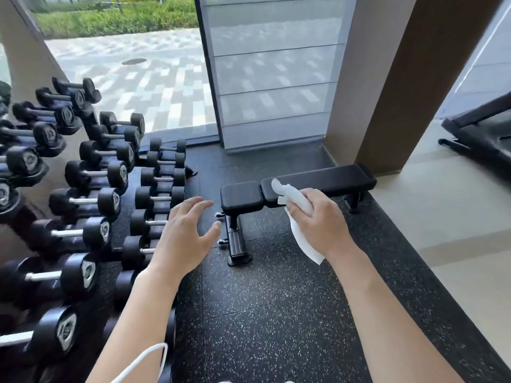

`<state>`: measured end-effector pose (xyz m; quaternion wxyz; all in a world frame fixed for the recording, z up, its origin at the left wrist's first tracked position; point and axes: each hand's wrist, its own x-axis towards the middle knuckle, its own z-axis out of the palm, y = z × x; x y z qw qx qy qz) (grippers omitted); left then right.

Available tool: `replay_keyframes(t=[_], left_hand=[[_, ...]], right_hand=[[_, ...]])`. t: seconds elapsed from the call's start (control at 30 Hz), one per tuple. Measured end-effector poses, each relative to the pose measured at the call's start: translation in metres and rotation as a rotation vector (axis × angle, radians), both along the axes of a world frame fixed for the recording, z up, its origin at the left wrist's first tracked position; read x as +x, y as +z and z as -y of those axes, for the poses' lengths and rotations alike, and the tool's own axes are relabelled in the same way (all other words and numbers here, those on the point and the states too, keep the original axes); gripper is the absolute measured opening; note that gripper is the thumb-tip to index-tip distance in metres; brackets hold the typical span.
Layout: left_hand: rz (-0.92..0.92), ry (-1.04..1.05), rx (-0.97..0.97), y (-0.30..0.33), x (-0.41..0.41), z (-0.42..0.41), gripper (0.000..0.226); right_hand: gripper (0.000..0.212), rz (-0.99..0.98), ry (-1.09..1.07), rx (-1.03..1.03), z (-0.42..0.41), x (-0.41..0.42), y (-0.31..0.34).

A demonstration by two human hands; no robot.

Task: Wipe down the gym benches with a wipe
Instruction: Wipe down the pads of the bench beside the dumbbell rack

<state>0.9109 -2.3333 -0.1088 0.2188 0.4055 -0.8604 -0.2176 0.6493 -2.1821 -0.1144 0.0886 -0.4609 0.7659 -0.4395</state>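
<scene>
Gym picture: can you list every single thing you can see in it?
bench: one, black, flat on the floor ahead, near the pillar
wipe: one, white, gripped in the right hand, loose end hanging down
dumbbells: many, black with silver handles, on a rack at the left
floor: dark with pale speckles, underfoot
pillar: one, brown, right of the window
window: paving and green hedge outside
machine: one, black, far right, partly cut off
cord: one, white, at the bottom edge
left hand: empty, fingers spread, in front of the dumbbells
right hand: holds the wipe
</scene>
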Motion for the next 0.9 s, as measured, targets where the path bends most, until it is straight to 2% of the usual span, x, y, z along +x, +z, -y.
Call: replay_keyframes(t=[0.27,0.47,0.9], left_hand=[[-0.003,-0.065,0.008,0.001,-0.089,0.053,0.051],[-0.035,-0.100,0.057,-0.015,-0.142,0.126,0.051],[-0.095,-0.103,0.087,-0.022,-0.199,0.384,0.049]], right_hand=[[0.015,0.068,-0.041,-0.036,0.037,-0.067,0.001],[0.013,0.061,-0.073,-0.020,0.092,-0.112,-0.006],[0.016,0.032,-0.069,0.043,0.343,-0.168,0.010]])
